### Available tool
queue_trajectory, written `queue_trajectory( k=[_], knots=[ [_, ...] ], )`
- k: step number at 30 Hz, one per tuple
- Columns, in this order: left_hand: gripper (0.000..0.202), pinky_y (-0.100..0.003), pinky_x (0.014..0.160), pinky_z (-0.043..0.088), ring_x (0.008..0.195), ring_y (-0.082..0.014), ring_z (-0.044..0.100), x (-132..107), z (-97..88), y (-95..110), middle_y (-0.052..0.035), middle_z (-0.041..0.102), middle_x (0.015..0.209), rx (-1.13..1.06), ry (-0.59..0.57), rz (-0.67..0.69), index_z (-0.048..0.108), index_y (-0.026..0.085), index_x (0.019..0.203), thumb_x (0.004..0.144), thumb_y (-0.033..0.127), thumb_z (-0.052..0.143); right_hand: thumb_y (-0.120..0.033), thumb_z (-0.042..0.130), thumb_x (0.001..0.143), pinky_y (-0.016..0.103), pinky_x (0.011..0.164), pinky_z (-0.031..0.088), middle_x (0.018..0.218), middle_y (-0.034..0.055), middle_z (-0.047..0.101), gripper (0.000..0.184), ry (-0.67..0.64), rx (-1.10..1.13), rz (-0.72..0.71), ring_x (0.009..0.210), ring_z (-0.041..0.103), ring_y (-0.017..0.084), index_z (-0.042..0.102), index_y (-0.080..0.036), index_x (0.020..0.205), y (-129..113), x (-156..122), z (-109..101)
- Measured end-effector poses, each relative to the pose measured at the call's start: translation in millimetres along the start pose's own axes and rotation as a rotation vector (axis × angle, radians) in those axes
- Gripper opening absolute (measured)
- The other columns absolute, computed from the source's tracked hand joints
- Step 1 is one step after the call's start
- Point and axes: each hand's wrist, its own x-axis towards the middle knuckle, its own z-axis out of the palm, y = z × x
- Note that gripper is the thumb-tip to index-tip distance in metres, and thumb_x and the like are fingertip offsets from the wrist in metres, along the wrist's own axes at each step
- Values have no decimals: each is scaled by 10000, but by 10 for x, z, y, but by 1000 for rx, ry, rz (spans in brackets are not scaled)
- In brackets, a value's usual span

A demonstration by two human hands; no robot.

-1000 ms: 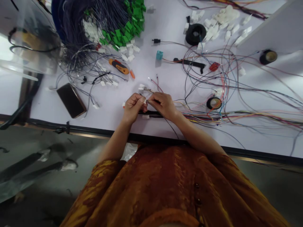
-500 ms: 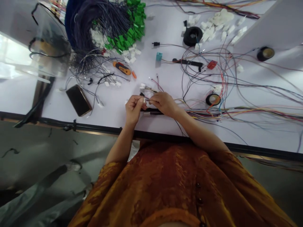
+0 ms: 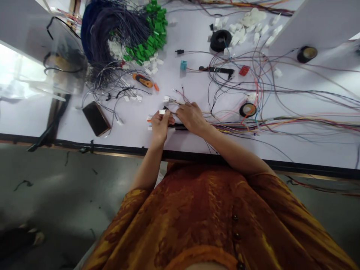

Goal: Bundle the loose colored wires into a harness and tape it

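Note:
My left hand point(image 3: 159, 126) pinches a small white connector point(image 3: 162, 111) between thumb and fingers. Just to its right, my right hand point(image 3: 192, 117) has its fingers closed on a thin wire point(image 3: 173, 114) that runs toward the connector; the fingertips partly hide it. Another white connector point(image 3: 166, 99) with wires lies right above my left hand. Beneath both hands, a wire bundle in a black sleeve point(image 3: 181, 126) stretches off to the right, with more connector ends showing left of my left hand.
A phone point(image 3: 96, 118) and an orange-black cutter point(image 3: 142, 80) lie to the left. Behind are a coil of dark wires point(image 3: 98, 33) with green connectors point(image 3: 157, 26). Tape rolls point(image 3: 221, 40), a red connector point(image 3: 244, 70) and a teal connector point(image 3: 183, 65) lie among loose wires. The table's dark edge point(image 3: 197, 155) runs in front.
My left hand has turned so that the white connector shows more fully above the thumb. My right fingers have drawn slightly away from it. The whole view has shifted a little.

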Motion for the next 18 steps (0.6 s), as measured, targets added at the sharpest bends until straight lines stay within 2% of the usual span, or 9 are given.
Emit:
queue_trajectory(
  k=[3, 6, 9, 12, 15, 18],
  knots=[
    [277, -192, 523, 495, 491, -62, 565, 37, -32, 20, 28, 626, 610, 74, 38, 5, 606, 168, 761, 885, 391, 713, -137, 380, 1013, 455, 963, 363, 1244, 138, 658, 292, 63, -46, 38, 1105, 536, 282, 665, -172, 1065, 86, -223, 23],
    [292, -179, 532, 499, 500, -62, 574, 57, -71, 38, 34, 618, 599, 111, 45, 18, 586, 176, 752, 894, 405, 697, -97, 366, 1001, 483, 1052, 351, 1363, 130, 623, 350, 127, -53, 129, 1193, 525, 280, 634, -178, 1212, 235, -607, -26],
    [280, -178, 545, 513, 520, -67, 597, 57, -80, 27, 31, 621, 609, 115, -3, 17, 591, 174, 756, 882, 396, 707, -125, 408, 997, 512, 1073, 372, 1349, 120, 646, 353, 126, -16, 177, 1230, 537, 290, 645, -204, 1246, 413, -1049, -216],
    [277, -181, 546, 523, 518, -70, 598, 57, -67, -8, 28, 617, 607, 108, -14, 16, 599, 171, 756, 878, 397, 703, -238, 455, 1005, 502, 1062, 420, 1348, 112, 643, 324, 170, 74, 245, 1252, 552, 287, 651, -235, 1263, 633, -1358, -495],
    [268, -186, 558, 543, 516, -72, 596, 58, -65, -22, 28, 617, 613, 103, 12, 30, 600, 173, 758, 874, 393, 698, -259, 407, 1008, 449, 1036, 461, 1305, 131, 643, 349, 214, 83, 430, 1224, 574, 265, 659, -206, 1244, 926, -1440, -725],
    [248, -179, 569, 543, 524, -70, 603, 44, -82, 3, 24, 623, 617, 110, 24, 37, 611, 167, 761, 869, 371, 698, -140, 434, 931, 434, 1011, 467, 1208, 162, 665, 317, 74, -14, 566, 1169, 591, 284, 701, -138, 1101, 1194, -1361, -837]
  ],
)
